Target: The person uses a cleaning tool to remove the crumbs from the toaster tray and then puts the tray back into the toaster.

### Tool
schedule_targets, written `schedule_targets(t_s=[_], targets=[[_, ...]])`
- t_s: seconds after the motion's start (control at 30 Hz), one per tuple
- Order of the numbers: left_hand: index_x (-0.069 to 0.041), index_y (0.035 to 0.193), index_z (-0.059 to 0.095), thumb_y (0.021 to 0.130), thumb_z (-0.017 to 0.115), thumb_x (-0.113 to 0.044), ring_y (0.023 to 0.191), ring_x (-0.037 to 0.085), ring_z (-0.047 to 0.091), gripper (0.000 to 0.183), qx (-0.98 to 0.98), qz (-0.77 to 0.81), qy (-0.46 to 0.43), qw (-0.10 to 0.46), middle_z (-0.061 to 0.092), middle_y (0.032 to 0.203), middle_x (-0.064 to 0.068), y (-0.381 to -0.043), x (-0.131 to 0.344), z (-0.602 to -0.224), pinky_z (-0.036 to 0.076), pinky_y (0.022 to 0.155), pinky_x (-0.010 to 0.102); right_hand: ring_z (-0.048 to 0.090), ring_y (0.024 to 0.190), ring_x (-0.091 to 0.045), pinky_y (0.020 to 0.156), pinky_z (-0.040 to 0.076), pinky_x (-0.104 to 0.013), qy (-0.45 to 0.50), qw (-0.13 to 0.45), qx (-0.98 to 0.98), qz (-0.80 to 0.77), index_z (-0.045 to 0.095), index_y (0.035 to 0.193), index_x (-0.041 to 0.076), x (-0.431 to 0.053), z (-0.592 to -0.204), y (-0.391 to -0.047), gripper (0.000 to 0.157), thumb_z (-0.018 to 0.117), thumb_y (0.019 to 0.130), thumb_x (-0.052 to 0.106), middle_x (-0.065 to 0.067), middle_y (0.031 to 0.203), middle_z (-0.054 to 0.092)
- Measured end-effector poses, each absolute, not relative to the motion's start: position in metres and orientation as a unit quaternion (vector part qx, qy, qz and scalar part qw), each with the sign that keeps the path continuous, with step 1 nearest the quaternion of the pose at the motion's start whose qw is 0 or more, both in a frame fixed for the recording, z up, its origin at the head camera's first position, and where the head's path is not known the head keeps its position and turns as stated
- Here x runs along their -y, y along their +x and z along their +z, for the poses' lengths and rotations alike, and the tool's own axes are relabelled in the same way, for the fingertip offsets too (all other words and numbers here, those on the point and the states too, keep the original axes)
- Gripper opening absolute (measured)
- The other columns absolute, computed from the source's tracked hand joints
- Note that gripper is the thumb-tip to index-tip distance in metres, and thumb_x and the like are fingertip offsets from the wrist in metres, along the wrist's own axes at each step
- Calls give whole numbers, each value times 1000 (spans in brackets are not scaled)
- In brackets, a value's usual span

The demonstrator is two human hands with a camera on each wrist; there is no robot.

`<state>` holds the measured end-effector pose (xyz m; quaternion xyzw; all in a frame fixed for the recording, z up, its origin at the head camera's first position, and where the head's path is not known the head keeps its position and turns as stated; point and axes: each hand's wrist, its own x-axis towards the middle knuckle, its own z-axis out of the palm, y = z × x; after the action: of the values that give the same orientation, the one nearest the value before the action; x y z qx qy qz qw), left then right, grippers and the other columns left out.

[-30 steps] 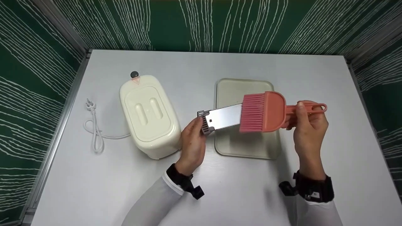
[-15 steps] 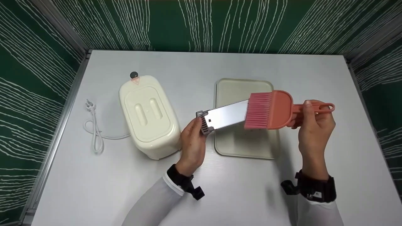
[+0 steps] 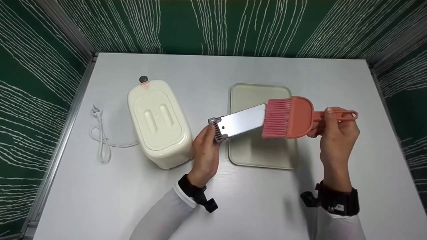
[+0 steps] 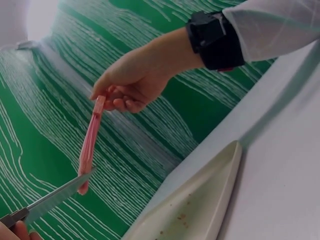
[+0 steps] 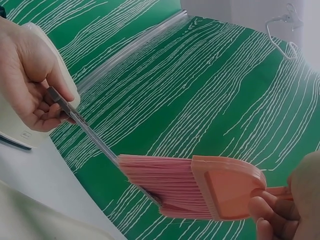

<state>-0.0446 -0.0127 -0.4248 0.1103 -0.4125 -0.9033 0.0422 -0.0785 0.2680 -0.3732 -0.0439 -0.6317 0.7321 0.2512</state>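
My left hand (image 3: 205, 154) pinches the grey slotted end of a shiny metal crumb tray (image 3: 243, 120), held tilted in the air. The coral handle of a small brush (image 3: 299, 116) is gripped by my right hand (image 3: 337, 140), thumb on top. Pink bristles (image 5: 162, 182) touch the crumb tray at its free end, and in the right wrist view they cover part of that end. Below both lies a beige rectangular tray (image 3: 260, 158); several brown crumbs (image 4: 182, 217) show on it in the left wrist view.
To the left stands a cream toaster (image 3: 156, 116) with a lid on top and a dark round knob (image 3: 143, 79). Its white cord and plug (image 3: 97, 111) lie coiled on the white table (image 3: 200, 73). Green walls with white lines enclose the table.
My right hand has drawn the brush to the right along the crumb tray, baring more of the metal. The left hand and the crumb tray have hardly moved.
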Motion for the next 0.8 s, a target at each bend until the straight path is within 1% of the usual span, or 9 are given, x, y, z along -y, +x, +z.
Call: schedule_targets(t_s=[0.13,0.2,0.33,0.47,0.57,0.8], targets=[[18,138,52,114,40,-9,117,23,61,38,412,-904,105,44,62,131,23,-44,13,-425,51,102,35,65,50,-20,47,53,-21,-55,253,630,733,66,105,-11,-270,-373,-79,16,64,104,5,-21,75,71],[19,138,51,114,40,-9,118,24,61,39,412,-904,104,45,61,132,24,-44,13,-425,50,103,36,65,49,-20,47,53,-21,-60,254,627,734,66,105,-11,-271,-373,-79,16,64,103,5,-21,75,70],[18,138,51,113,41,-9,118,23,61,38,411,-904,110,47,61,132,23,-44,12,-426,51,102,36,64,47,-21,46,53,-21,-71,257,631,729,67,100,-10,-272,-373,-79,15,62,103,3,-21,73,70],[17,137,53,113,42,-9,115,22,61,37,414,-902,116,47,62,129,21,-45,12,-426,52,98,34,64,47,-20,46,52,-21,-83,263,644,714,68,95,-9,-274,-371,-79,17,59,103,4,-19,72,71],[17,136,55,113,43,-9,113,22,61,37,420,-899,118,45,63,127,21,-46,12,-426,52,96,33,64,48,-20,47,52,-20,-83,264,643,715,68,95,-9,-274,-370,-78,17,58,103,3,-20,73,71],[17,134,56,113,43,-10,114,22,61,36,420,-898,125,45,64,126,20,-46,12,-427,52,98,34,62,47,-21,47,53,-20,-85,265,643,713,67,94,-9,-277,-368,-78,19,57,103,4,-20,71,69]])
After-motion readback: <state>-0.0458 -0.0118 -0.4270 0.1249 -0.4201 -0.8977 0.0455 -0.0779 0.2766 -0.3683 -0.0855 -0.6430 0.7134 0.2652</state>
